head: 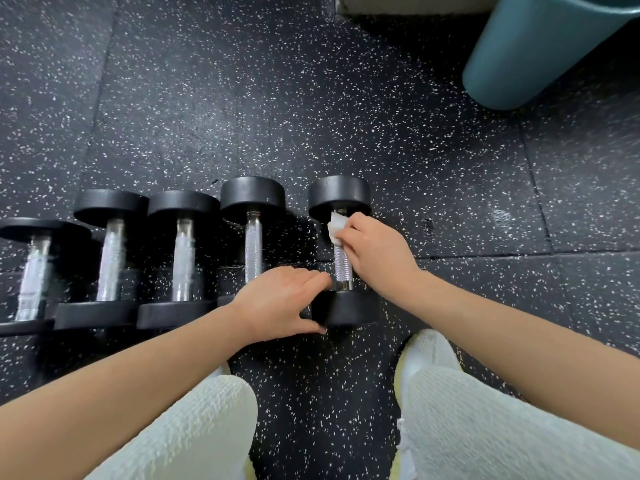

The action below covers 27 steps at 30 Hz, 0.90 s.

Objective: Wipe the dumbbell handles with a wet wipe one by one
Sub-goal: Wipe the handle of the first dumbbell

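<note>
Rubber floor (311, 116), black with white specks, carries the right-most dumbbell (343, 268) at the end of a row, with four other dumbbells (253, 247) lined up on its left. Our right hand (377, 251) pinches the white wet wipe (336, 227) against the far end of its knurled metal handle, close under the far weight. Our left hand (280, 299) grips the near weight, fingers over its top by the handle, thumb at its near edge. A blue-green bin (540, 53) stands well apart, far right.
</note>
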Each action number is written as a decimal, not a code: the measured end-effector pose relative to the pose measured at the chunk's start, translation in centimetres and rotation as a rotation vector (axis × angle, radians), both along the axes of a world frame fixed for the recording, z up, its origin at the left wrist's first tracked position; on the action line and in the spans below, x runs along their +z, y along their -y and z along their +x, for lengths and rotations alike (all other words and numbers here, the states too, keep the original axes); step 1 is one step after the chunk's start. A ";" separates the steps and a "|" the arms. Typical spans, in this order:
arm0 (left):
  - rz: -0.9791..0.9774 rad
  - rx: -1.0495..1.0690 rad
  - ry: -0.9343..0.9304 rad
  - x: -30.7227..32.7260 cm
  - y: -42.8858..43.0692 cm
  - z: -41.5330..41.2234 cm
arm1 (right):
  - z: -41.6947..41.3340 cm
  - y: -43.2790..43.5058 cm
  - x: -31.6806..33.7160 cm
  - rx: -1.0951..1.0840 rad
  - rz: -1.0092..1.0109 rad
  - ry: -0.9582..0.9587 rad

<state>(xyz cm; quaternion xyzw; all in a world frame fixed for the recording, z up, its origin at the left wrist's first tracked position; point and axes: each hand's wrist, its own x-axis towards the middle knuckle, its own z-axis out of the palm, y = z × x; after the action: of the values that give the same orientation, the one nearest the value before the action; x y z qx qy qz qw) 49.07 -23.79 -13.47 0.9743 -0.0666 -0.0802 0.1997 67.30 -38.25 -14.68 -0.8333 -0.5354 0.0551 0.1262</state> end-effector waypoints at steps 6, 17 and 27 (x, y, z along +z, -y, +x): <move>0.021 -0.027 0.049 -0.3 -0.1 -0.2 | 1.3 -1.3 0.1 -0.074 0.052 0.020; 0.015 -0.029 0.072 -0.6 -0.1 -0.3 | 1.6 -0.5 1.4 -0.028 0.050 -0.055; 0.060 -0.028 0.112 -0.5 0.1 -0.4 | -0.5 1.0 2.8 0.108 -0.096 -0.081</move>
<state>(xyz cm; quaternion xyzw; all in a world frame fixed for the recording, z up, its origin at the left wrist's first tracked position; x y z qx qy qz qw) 48.70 -23.93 -13.94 0.9818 -0.0887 -0.0302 0.1652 66.76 -39.23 -11.90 -0.8053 -0.5709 0.1212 0.1046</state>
